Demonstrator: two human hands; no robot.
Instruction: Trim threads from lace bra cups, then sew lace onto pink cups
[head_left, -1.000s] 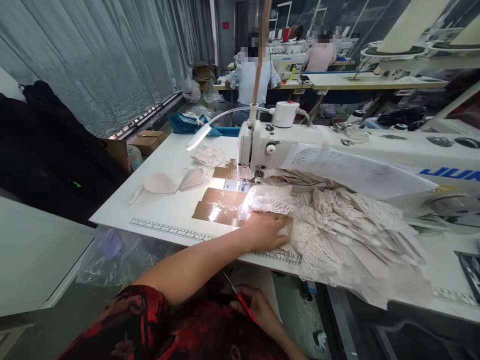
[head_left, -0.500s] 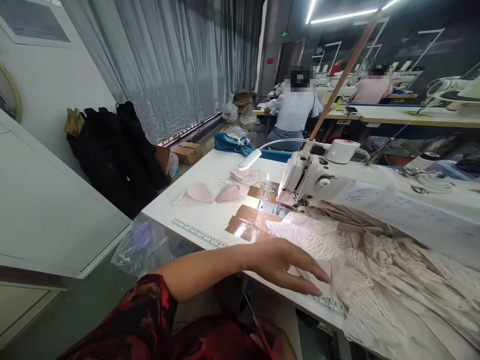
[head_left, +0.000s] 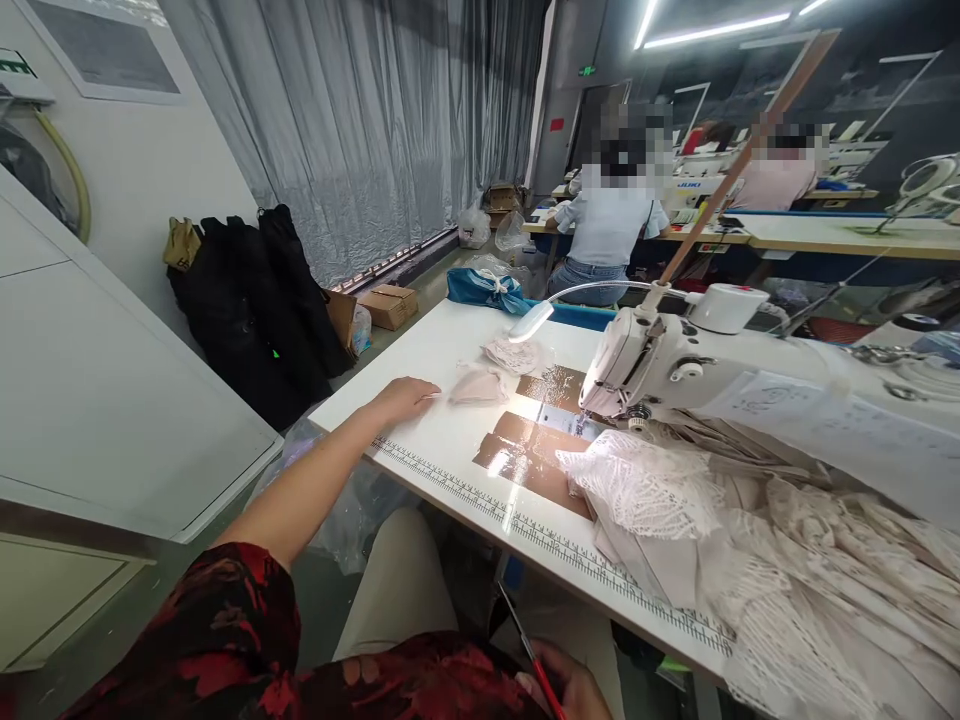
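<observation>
My left hand [head_left: 401, 398] lies on the white sewing table [head_left: 450, 440], its fingers resting over a pale pink bra cup that it hides. A second pink cup [head_left: 478, 386] lies just right of it. My right hand [head_left: 561, 685] sits low at my lap, closed round red-handled scissors [head_left: 529, 652]. A heap of cream lace fabric [head_left: 750, 530] covers the table's right part, under the white sewing machine [head_left: 675, 365].
A lamp on a bent arm [head_left: 531, 322] lights brown tape patches [head_left: 525, 450] by the needle. A small lace piece [head_left: 512, 354] lies farther back. Black garments [head_left: 247, 300] and cardboard boxes [head_left: 386, 303] stand at left. Two people sit at machines beyond.
My left hand left the lace heap and swung left across the table onto the pink cup. The view rose and turned left. My right hand stayed at my lap with the scissors.
</observation>
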